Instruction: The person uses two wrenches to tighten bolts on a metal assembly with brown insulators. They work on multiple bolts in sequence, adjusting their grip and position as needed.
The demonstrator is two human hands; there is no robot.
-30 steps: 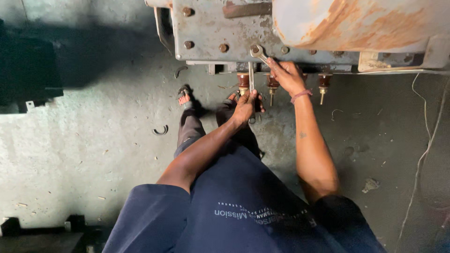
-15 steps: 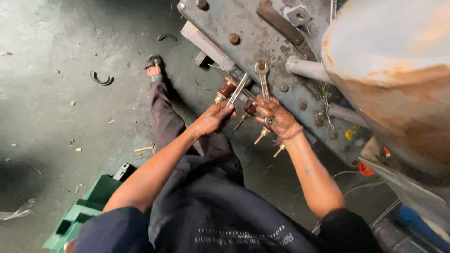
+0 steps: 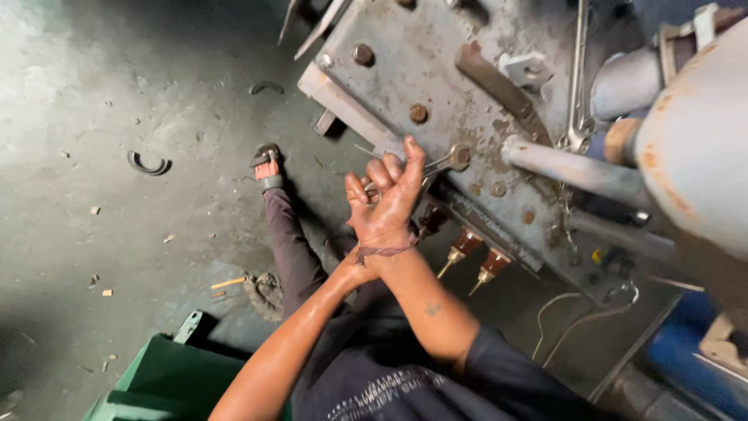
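My right hand point(image 3: 387, 201), with a thread band at the wrist, is closed around the shaft of a steel ring wrench point(image 3: 448, 160). The wrench's ring end sits on a fitting of the grey, rust-flecked steel plate point(image 3: 436, 74). My left forearm point(image 3: 300, 335) runs up from the lower left and ends under the right wrist. The left hand itself is hidden behind it. Three brown insulators with brass studs point(image 3: 465, 246) stick out just below the plate's edge, beside my hands.
A second wrench point(image 3: 578, 86) hangs on the plate by a grey pipe point(image 3: 561, 168) and a rusty tank point(image 3: 693, 132). A green crate point(image 3: 175, 382) stands at lower left. My sandalled foot point(image 3: 267, 166) and curved black scraps point(image 3: 148, 164) are on the concrete floor.
The view has swung and closed in on the plate. My right hand has moved onto the wrench, and my left hand has slipped out of sight under the right wrist.
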